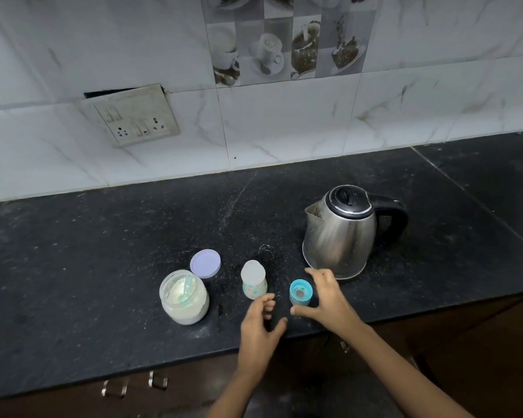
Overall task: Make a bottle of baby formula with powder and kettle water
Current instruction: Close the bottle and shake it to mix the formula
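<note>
Black stone countertop (pixel 103 267) below marbled wall tiles (pixel 284 125) — a person's left hand (pixel 258 327) and right hand (pixel 326 300) hover with fingers spread, holding nothing. The baby bottle (pixel 253 280) stands just beyond the left fingertips; its blue nipple ring (pixel 300 292) sits inside the right hand's curl. An open powder jar (pixel 184 297) — scoop inside — stands left, its lavender lid (pixel 205 263) behind. A steel kettle (pixel 341 230) stands behind the right hand.

no readable text, label, brand or number shows anywhere in the frame, on any object.
</note>
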`<action>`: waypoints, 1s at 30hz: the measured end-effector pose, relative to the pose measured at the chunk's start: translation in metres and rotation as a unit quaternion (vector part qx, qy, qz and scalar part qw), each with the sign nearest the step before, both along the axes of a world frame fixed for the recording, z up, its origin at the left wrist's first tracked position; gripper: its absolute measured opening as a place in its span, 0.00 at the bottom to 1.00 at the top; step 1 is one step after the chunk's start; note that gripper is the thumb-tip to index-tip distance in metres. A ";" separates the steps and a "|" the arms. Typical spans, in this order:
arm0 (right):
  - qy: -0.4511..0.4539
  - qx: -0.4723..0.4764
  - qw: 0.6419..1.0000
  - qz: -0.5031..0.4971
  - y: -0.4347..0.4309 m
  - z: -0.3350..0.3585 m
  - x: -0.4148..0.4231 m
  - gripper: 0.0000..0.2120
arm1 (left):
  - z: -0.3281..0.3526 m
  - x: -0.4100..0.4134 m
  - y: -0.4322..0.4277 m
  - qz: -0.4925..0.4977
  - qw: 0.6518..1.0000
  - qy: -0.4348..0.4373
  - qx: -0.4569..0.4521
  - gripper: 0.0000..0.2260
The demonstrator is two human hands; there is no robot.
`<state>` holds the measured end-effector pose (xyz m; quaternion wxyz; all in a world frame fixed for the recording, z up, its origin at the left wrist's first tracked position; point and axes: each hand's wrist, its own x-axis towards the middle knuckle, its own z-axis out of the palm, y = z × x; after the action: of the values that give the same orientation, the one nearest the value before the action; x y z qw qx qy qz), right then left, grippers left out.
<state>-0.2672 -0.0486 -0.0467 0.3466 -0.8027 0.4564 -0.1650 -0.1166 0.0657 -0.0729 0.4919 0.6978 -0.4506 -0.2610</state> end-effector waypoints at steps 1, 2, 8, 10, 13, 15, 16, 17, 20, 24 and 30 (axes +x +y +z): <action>0.010 0.024 1.000 0.003 -0.001 -0.003 0.003 0.40 | -0.001 -0.002 -0.003 -0.020 1.000 0.001 0.015 0.25; 0.009 0.035 0.999 0.005 -0.002 -0.005 0.005 0.35 | -0.002 -0.003 -0.007 -0.035 0.999 0.004 0.030 0.27; -0.051 0.065 0.997 0.001 0.003 0.000 0.011 0.25 | 0.000 -0.010 -0.034 -0.080 0.995 0.006 0.051 0.28; -0.084 0.077 0.993 -0.009 0.007 0.004 0.013 0.24 | 0.000 -0.010 -0.038 -0.071 0.996 -0.002 0.044 0.21; -0.159 0.093 0.982 -0.043 0.010 0.010 0.014 0.23 | -0.008 -0.009 -0.043 -0.056 0.997 -0.006 0.044 0.20; -0.205 0.094 0.973 -0.058 0.010 0.017 0.015 0.23 | -0.012 -0.009 -0.044 -0.053 0.997 -0.006 0.055 0.23; -0.228 0.094 0.967 -0.061 0.009 0.021 0.015 0.24 | -0.014 -0.010 -0.044 -0.052 0.997 -0.004 0.059 0.25; -0.250 0.094 0.962 -0.062 0.008 0.027 0.017 0.26 | -0.015 -0.010 -0.044 -0.050 0.997 -0.005 0.064 0.28; -0.260 0.086 0.960 -0.058 -0.002 0.048 0.024 0.30 | -0.019 -0.010 -0.042 -0.032 0.997 -0.007 0.076 0.36; -0.130 0.007 0.991 -0.011 -0.023 0.076 0.041 0.27 | -0.017 -0.011 -0.025 -0.024 0.998 -0.012 0.062 0.36; 0.119 -0.110 0.957 0.242 -0.045 0.081 0.082 0.27 | -0.009 0.006 -0.002 0.127 0.991 -0.044 -0.030 0.29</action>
<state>-0.1848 -0.0937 0.0343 0.2292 -0.9360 0.2655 -0.0291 -0.1109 0.0638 -0.0822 0.5211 0.7451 -0.3876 -0.1518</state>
